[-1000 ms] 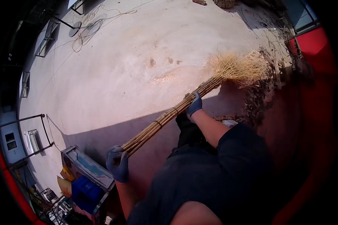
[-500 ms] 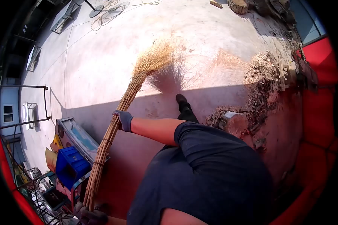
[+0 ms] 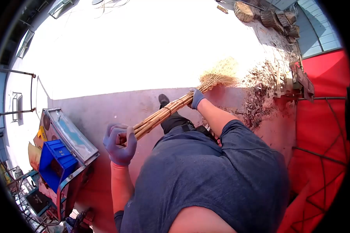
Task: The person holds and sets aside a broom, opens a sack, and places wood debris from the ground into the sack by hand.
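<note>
A long broom [image 3: 155, 122] of bundled twigs slants across in front of me. Its bristle end [image 3: 223, 73] fans out over the ground at the upper right. My left hand [image 3: 120, 144], in a grey-blue glove, is curled round the butt of the handle. Farther up the bundle, my gloved right hand [image 3: 197, 98] is wrapped round the stems near the bristles. Beyond the bristles lies a heap of wood chips and leaf litter [image 3: 256, 103].
A blue plastic crate [image 3: 60, 159] lies beside a framed panel [image 3: 76, 136] at the left. Cut logs [image 3: 244, 11] stand at the top right. Red sheeting [image 3: 324, 124] with dark bars lines the right side. A shadow edge crosses the concrete floor [image 3: 116, 101].
The broom has swung from the left to the right, its bristles now near the debris heap. My left hand has come up from the bottom left, and my right hand has moved right.
</note>
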Motion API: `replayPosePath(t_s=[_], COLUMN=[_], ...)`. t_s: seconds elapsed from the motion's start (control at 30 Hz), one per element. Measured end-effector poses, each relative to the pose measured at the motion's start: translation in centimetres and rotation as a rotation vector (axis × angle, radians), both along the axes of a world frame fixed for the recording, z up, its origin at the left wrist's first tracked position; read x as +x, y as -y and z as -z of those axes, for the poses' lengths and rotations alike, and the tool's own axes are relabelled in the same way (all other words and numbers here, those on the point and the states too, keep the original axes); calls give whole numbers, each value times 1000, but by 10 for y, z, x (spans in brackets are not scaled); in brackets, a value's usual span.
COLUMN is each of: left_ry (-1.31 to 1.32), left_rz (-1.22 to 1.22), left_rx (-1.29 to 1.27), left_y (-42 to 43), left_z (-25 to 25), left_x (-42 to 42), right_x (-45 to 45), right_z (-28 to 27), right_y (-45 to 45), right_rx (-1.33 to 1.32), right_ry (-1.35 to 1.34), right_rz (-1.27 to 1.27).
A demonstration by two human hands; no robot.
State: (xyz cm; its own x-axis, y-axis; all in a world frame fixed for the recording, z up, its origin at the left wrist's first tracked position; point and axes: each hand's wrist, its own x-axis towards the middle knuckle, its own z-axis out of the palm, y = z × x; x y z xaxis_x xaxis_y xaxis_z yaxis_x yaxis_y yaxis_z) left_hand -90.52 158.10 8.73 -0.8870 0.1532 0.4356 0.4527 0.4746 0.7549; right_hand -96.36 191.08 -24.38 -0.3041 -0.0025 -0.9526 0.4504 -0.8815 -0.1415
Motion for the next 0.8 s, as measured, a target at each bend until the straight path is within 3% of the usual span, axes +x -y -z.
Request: replayPosePath(t_s=[0.1,0.17,0.2,0.23,0.3,0.33,0.4,0.43,0.47,0.53,0.67,0.73,0.8], left_ry=[191,138,130,117,119,115,101,123,141,110,107,100,42], left_rz=[15,65,92,147,201,216,218,198,178,146,-14,-96,-114], left_rx=[150,173,211,202,171,158,131,153,182,155,193,256,234], left_y=[-6,17,31,48,76,90,121,142,159,183,240,257,287], left_z=[46,51,48,43,33,30,23,24,22,12,5,-16,-22], left_x=[-32,-50,-57,-69,-94,-114,-159,-180,-197,-231,-261,-271,-284], right_x=[-20,-3,7,12,-3,-18,-56,-65,-83,-133,-211,-250,-297], right_z=[-15,-7,-24,-48,-47,-37,-53,-29,-46,-65,-23,1,-21], right_y=[-55,-72,-65,-53,-52,-48,1,12,41,79,130,144,184], right_rx=[270,172,63,123,273,271,258,175,175,137,-50,-260,-251], right_ry=[67,-114,-219,-317,-319,-225,-194,-285,-303,-93,-124,-210,-274], right_rz=[92,212,325,369,445,320,450,495,470,447,372,178,123])
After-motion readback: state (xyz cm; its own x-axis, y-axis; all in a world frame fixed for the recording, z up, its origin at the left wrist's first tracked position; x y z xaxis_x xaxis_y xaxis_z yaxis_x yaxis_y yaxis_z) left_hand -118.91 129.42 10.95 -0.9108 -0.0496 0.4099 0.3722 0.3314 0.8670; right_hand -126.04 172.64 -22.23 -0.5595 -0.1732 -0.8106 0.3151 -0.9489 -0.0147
